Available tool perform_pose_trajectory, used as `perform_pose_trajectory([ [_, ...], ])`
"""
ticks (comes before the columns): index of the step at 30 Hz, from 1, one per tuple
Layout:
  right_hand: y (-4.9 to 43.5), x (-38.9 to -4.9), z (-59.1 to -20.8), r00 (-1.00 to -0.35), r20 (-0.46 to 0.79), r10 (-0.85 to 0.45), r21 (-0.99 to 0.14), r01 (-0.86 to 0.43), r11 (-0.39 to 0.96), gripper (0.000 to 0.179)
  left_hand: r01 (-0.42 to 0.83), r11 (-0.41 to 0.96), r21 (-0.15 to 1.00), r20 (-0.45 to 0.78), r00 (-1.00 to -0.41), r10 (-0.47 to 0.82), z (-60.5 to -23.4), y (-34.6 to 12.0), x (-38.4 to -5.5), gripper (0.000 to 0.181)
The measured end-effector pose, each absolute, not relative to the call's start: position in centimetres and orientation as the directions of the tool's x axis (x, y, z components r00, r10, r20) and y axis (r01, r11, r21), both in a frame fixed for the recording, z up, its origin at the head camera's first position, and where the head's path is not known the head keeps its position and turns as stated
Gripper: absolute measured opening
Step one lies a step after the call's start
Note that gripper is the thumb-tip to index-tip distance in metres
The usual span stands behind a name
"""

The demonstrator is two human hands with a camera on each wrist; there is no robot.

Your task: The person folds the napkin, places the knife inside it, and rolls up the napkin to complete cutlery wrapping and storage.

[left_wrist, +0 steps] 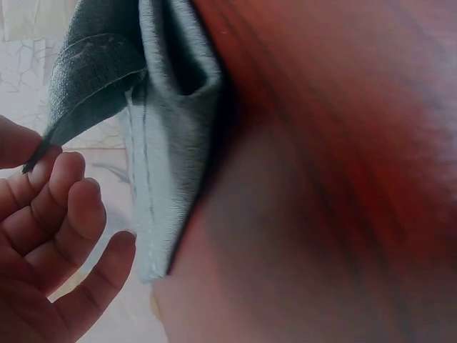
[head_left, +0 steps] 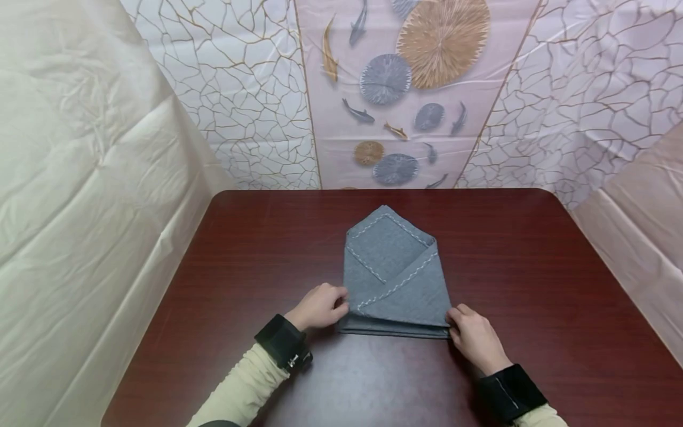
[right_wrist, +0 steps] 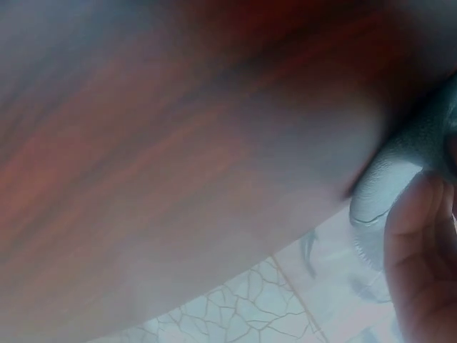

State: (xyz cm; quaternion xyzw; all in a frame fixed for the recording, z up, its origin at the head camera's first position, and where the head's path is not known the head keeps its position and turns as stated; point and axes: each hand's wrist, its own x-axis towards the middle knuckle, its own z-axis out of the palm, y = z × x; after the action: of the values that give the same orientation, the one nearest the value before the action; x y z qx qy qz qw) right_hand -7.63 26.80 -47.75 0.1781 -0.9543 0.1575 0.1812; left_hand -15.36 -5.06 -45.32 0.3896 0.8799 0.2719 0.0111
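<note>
A grey-blue cloth (head_left: 392,261) with white zigzag stitching lies folded on the table, its far end coming to a point. At its near left corner, my left hand (head_left: 320,305) pinches the edge of the upper layer. The left wrist view shows that cloth edge between thumb and forefinger (left_wrist: 46,163), the other fingers loosely bent, and lower folds (left_wrist: 171,157) hanging apart from it. My right hand (head_left: 476,338) pinches the near right corner. Along the near side, the upper layer stands slightly off the layers beneath. In the right wrist view the right fingertips are partly cut off.
Under the cloth is a dark red-brown table (head_left: 256,249) with rounded far corners. Behind it hangs a patterned curtain (head_left: 267,95) with printed fish and round leaves. Pale cloth sheets (head_left: 96,196) drape along both sides. Black bands (head_left: 283,343) wrap both wrists.
</note>
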Motion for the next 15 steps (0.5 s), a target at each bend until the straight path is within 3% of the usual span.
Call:
perform_pose_trajectory([
  [15,27.22,-7.25,-48.26,-0.827,0.381,-0.414,-0.178,-0.505,0.844,0.027,0.547,0.727,0.416,-0.101,-0.766,0.634,-46.11,-5.45,-14.48,0.03],
])
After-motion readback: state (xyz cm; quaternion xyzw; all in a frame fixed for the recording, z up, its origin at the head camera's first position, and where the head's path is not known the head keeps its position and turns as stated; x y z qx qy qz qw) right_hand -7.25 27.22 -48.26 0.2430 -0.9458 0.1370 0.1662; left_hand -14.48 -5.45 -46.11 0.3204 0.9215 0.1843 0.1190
